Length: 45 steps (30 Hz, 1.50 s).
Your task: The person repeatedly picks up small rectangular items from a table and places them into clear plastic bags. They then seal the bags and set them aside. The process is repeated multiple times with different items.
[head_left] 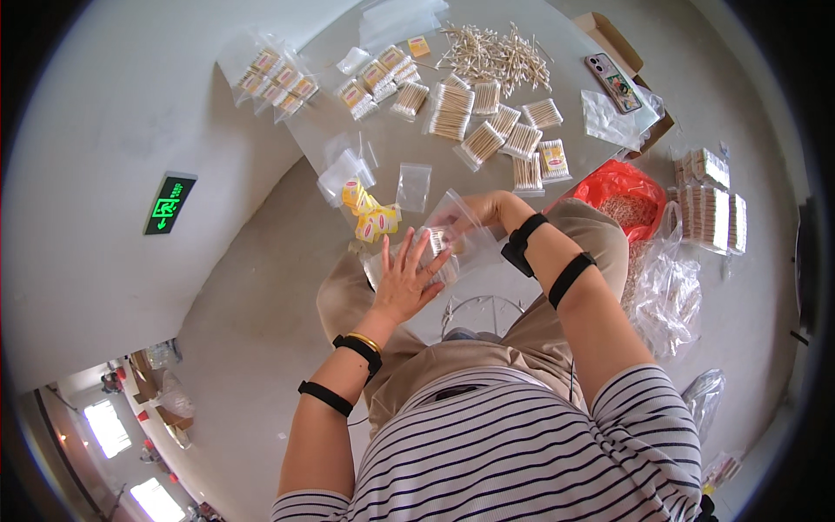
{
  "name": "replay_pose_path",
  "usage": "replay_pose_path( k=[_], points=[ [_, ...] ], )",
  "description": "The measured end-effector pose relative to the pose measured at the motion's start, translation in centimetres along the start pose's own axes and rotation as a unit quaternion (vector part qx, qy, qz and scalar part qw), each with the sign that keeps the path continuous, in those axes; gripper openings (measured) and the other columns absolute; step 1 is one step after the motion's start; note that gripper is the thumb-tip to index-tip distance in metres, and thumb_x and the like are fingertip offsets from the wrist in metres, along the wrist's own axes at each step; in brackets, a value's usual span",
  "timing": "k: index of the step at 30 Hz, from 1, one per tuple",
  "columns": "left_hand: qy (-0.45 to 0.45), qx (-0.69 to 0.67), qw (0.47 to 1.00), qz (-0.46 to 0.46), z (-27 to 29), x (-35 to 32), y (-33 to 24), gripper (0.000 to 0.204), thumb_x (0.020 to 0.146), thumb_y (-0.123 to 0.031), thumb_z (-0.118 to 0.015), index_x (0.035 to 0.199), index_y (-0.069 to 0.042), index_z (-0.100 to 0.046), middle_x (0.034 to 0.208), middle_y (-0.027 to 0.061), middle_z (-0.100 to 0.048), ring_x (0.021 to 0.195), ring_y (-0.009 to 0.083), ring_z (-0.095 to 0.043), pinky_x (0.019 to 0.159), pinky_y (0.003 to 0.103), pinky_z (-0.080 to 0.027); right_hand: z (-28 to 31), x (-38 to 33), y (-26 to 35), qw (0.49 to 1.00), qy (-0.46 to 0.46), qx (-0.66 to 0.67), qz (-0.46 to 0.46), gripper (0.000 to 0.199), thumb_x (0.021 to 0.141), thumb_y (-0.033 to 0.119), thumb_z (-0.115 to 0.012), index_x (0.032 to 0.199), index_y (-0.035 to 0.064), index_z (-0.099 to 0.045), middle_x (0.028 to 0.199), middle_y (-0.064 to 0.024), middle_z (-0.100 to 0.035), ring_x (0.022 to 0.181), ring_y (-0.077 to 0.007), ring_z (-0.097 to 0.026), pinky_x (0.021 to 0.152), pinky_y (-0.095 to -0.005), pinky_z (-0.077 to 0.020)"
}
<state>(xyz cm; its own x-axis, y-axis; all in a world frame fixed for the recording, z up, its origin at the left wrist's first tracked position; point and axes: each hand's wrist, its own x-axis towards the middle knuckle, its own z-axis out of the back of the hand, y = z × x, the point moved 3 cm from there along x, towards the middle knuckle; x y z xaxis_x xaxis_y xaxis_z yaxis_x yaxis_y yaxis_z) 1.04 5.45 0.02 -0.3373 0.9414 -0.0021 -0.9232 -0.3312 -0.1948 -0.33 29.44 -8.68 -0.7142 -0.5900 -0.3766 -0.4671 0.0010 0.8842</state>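
Over my lap at the table's near edge, a clear plastic bag [466, 228] lies between my two hands, with a white-tipped pack of cotton swabs [436, 241] showing in or under it. My left hand [405, 280] rests on the plastic from the left, its fingers stretched and spread. From the right, my right hand [484, 209] grips the bag; its fingertips are partly hidden behind the film. Several yellow-and-white cards [377, 223] lie just beyond my left fingers. An unfilled clear bag [414, 187] lies flat beside them.
On the table [322, 130] are a loose swab heap [496, 56], several swab bundles [452, 111], bagged packs [278, 80] and a phone [612, 83]. A red bag [619, 187] of swabs stands right of my knee, near stacked packs [703, 209] and a clear sack [665, 296].
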Motion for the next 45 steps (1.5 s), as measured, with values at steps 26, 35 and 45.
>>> replay_pose_path(
  k=[26,35,45],
  points=[
    [-0.024,-0.087,0.994,0.063,0.9,7.2,1.6,0.082,0.096,-0.053,-0.067,0.158,-0.006,-0.040,0.147,0.0175,-0.057,0.133,0.0362,-0.055,0.114,0.055,-0.036,-2.4,-3.8,-1.2,0.891,-0.262,-0.348,0.124,0.046,0.093,0.040,-0.072,0.128,0.0115,-0.062,0.093,-0.0200,-0.073,0.090,-0.0437,-0.069,0.081,-0.0529,-0.0521],
    [-0.047,-0.136,0.986,0.079,0.2,6.8,2.3,0.087,0.088,-0.052,-0.078,0.152,-0.003,-0.044,0.131,0.0206,-0.066,0.116,0.0396,-0.065,0.098,0.049,-0.050,-4.8,-3.7,0.1,0.826,-0.249,-0.498,0.085,0.065,0.085,0.042,-0.080,0.141,0.0178,-0.056,0.127,-0.0103,-0.067,0.119,-0.0298,-0.065,0.100,-0.0449,-0.0464],
    [-0.053,-0.148,0.985,0.074,0.7,7.2,2.0,0.086,0.088,-0.051,-0.079,0.152,-0.005,-0.045,0.134,0.0194,-0.064,0.119,0.0377,-0.063,0.100,0.048,-0.050,-4.7,-2.5,0.5,0.817,-0.239,-0.521,0.071,0.067,0.086,0.041,-0.079,0.143,0.0161,-0.055,0.128,-0.0085,-0.063,0.124,-0.0275,-0.060,0.103,-0.0448,-0.0443]
  ],
)
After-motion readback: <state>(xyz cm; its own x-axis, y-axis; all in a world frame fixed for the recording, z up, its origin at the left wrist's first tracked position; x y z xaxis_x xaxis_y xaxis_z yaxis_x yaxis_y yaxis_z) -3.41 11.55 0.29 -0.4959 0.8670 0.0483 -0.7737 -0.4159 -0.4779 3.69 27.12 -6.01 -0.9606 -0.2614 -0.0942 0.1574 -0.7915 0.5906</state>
